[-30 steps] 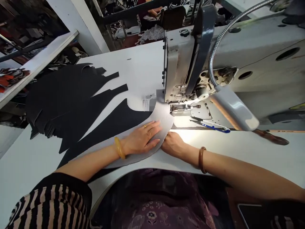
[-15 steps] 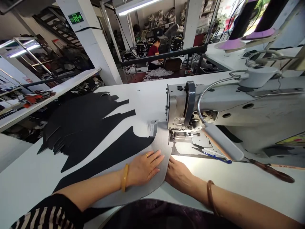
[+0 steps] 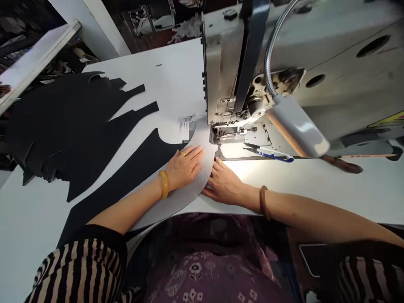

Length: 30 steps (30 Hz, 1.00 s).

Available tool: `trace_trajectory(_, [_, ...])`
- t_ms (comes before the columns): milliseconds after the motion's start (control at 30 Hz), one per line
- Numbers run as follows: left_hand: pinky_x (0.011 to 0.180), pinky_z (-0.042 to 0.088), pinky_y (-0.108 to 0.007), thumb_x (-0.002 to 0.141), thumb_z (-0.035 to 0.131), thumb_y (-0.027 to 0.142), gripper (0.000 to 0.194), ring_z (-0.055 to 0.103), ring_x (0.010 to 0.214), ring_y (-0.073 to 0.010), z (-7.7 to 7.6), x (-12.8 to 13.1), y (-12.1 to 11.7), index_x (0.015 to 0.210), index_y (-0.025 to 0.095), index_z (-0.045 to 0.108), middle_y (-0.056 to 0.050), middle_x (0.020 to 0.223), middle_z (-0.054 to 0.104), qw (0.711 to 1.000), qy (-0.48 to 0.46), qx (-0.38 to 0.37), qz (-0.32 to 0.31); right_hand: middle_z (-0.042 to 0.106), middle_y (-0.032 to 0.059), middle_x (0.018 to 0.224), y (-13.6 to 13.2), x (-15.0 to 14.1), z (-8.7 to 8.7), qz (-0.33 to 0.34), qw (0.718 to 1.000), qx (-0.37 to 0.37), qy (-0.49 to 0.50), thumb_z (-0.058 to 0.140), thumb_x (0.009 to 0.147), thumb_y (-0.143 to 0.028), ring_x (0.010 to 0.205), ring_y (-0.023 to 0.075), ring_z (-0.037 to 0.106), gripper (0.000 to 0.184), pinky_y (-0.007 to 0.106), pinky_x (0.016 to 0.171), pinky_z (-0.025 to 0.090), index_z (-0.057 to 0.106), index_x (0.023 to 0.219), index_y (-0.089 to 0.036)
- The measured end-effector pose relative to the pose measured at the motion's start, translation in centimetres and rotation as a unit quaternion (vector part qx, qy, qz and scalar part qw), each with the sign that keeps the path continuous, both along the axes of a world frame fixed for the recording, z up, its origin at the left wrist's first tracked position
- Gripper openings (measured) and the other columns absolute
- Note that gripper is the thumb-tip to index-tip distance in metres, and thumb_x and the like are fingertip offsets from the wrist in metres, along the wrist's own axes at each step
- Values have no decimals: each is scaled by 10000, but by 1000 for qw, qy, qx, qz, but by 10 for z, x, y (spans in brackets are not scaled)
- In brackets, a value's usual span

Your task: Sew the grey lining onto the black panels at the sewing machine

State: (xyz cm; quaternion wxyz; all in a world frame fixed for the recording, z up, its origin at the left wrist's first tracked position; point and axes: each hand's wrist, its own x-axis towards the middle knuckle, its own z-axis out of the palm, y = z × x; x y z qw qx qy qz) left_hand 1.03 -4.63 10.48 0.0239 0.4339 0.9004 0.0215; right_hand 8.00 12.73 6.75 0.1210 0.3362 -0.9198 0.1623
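White and broad, the worktop (image 3: 176, 84) crosses the view, with a pale shelf (image 3: 41, 54) at the upper left. Near that side lies a stack of black cut pieces (image 3: 63, 126), and next to it a single black piece (image 3: 132, 164), partly covered by a grey ribbed panel (image 3: 183, 198). That panel curves across the worktop's front edge area and up toward the needle end of the sewing machine (image 3: 328, 50). The person's left hand (image 3: 186, 166) rests flat on it, palm down, below a yellow bangle (image 3: 163, 185). The panel looks light, thin and pliable, probably prone to ruckling, so a spread palm near the bend and a guiding touch along the curved rim should suit it. Just beyond, a small printed label (image 3: 185, 126) bears barcode-like lines, its text too small to read. The right hand (image 3: 225, 183) meets the panel's right rim, fingers bent; whether it pinches the cloth cannot be told. Further right come thread snips (image 3: 271, 154) with a blue handle, a lamp (image 3: 299, 126), a brown handle (image 3: 342, 164) and a yellow sticker (image 3: 388, 119), unreadable.
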Motion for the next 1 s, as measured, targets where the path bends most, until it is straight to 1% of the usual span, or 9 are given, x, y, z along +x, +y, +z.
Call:
trace_trajectory(100, [1028, 453, -482, 994, 306, 303, 450, 391, 1336, -281, 2, 0, 5, 1380, 130, 459, -84, 1453, 439, 1000, 12, -2, 7, 611, 169, 1001, -2, -1, -1, 0, 1000, -3, 24, 524, 906, -415, 1093, 299, 456, 356, 509, 1006, 356, 679, 1002, -109])
trace_trajectory(267, [906, 521, -381, 996, 330, 323, 446, 472, 1252, -285, 11, 2, 7, 1356, 102, 469, -100, 1430, 459, 997, 48, -57, 9, 612, 214, 976, -6, 1, -1, -27, 996, 59, 61, 448, 912, -170, 1084, 328, 480, 275, 478, 876, 441, 684, 1010, -68])
trace_trajectory(333, [835, 531, -362, 1000, 330, 332, 438, 498, 1215, -284, 15, 3, 7, 1366, 128, 458, -102, 1424, 462, 995, 58, -77, 11, 612, 229, 988, -6, 0, -1, -18, 995, 73, 61, 426, 915, -146, 1105, 342, 485, 291, 453, 836, 462, 683, 1017, -57])
trace_trajectory(433, [737, 520, -363, 1005, 309, 304, 403, 559, 1100, -283, 20, 3, 8, 1364, 192, 456, -66, 1462, 421, 993, 78, -91, -6, 621, 222, 980, -6, 0, 0, -15, 995, 73, 65, 423, 911, -143, 1108, 333, 501, 291, 448, 851, 465, 689, 996, -60])
trace_trajectory(500, [783, 509, -409, 1005, 301, 277, 378, 570, 1041, -277, 22, 2, 12, 1324, 187, 482, -40, 1468, 418, 991, 91, -89, -28, 633, 205, 970, -6, -1, 0, -18, 994, 77, 70, 440, 897, -138, 1079, 316, 520, 277, 443, 883, 457, 691, 985, -63])
trace_trajectory(567, [918, 464, -493, 1004, 306, 257, 352, 536, 1109, -286, 22, 0, 16, 1282, 162, 501, -47, 1436, 459, 992, 95, -76, -46, 643, 194, 973, -6, -1, 0, -25, 993, 86, 74, 463, 884, -147, 1040, 307, 536, 264, 432, 892, 454, 691, 984, -59])
trace_trajectory(633, [1003, 414, -523, 1002, 322, 246, 332, 479, 1211, -282, 19, -2, 20, 1256, 135, 506, -77, 1393, 501, 994, 88, -52, -50, 646, 194, 978, -6, 0, 0, -30, 993, 96, 68, 470, 882, -152, 1019, 308, 539, 267, 417, 868, 459, 684, 1007, -53])
trace_trajectory(800, [1020, 445, -389, 985, 351, 222, 324, 484, 1221, -252, 6, -7, 27, 1189, 91, 566, -114, 1333, 542, 997, 67, 5, -33, 645, 197, 962, -6, 0, 0, -31, 994, 98, 25, 435, 875, -96, 966, 293, 534, 279, 392, 790, 438, 655, 1042, -57])
trace_trajectory(1000, [1043, 447, -377, 960, 398, 217, 346, 491, 1222, -254, 0, -11, 26, 1220, 82, 582, -121, 1328, 547, 997, 62, 38, -25, 646, 154, 858, -6, -1, 1, -28, 993, 106, 47, 459, 850, -109, 831, 277, 526, 211, 374, 728, 392, 654, 929, -98])
